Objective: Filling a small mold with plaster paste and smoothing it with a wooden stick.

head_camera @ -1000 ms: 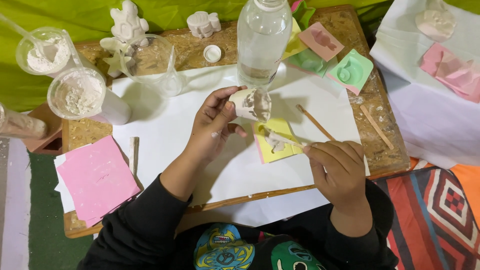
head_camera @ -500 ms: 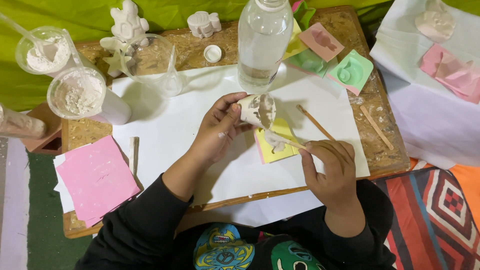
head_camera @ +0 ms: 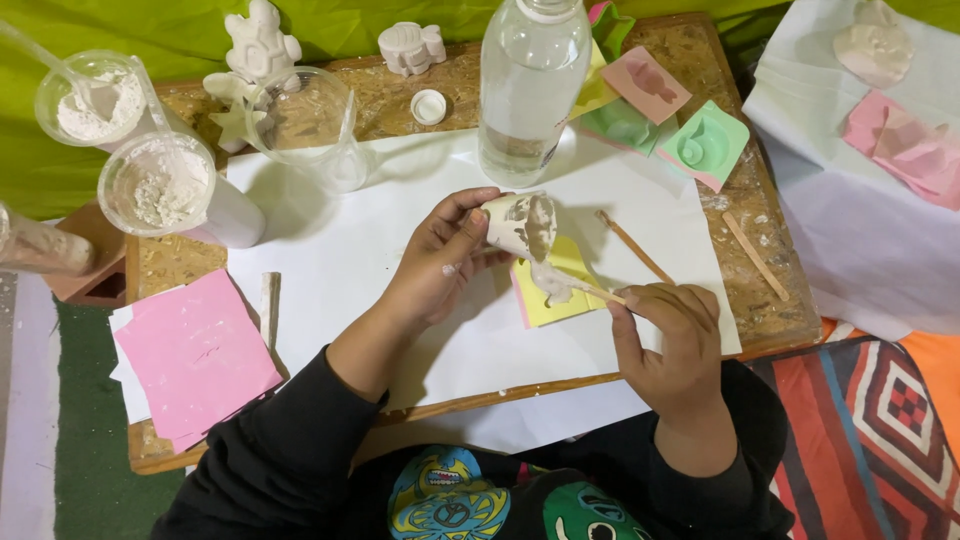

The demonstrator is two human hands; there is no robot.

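The person's left hand [head_camera: 440, 262] wraps its fingers and thumb around a small white paper cup smeared with wet grey-white plaster [head_camera: 522, 224], tipped on its side so its mouth faces about four o'clock. The right hand [head_camera: 672, 338] pinches a thin wooden stick [head_camera: 598, 293] between thumb and curled fingers; the stick's far end carries a blob of plaster [head_camera: 552, 281] that hangs just under the cup's lip, above a square yellow mould [head_camera: 553, 290] lying on the white paper sheet [head_camera: 340, 250].

To do this scraping well, the cup probably wants to stay tilted low and directly over the yellow mould, with the stick drawn along the inner wall toward the lip so the thick mix drops in rather than onto the paper. A slow pull seems safer, since the plaster looks stiff and could fall off in a lump.

At twelve o'clock from the cup, very near it, stands a tall clear plastic bottle of water [head_camera: 528, 85]; a raised left wrist could knock it. At three o'clock lie two spare wooden sticks [head_camera: 634, 246], apart from the hands. Green and pink moulds [head_camera: 706, 146] sit at one o'clock, a clear plastic cup of white powder [head_camera: 158, 186] at nine o'clock, and a pink square sheet [head_camera: 195, 355] at eight o'clock, all well apart.
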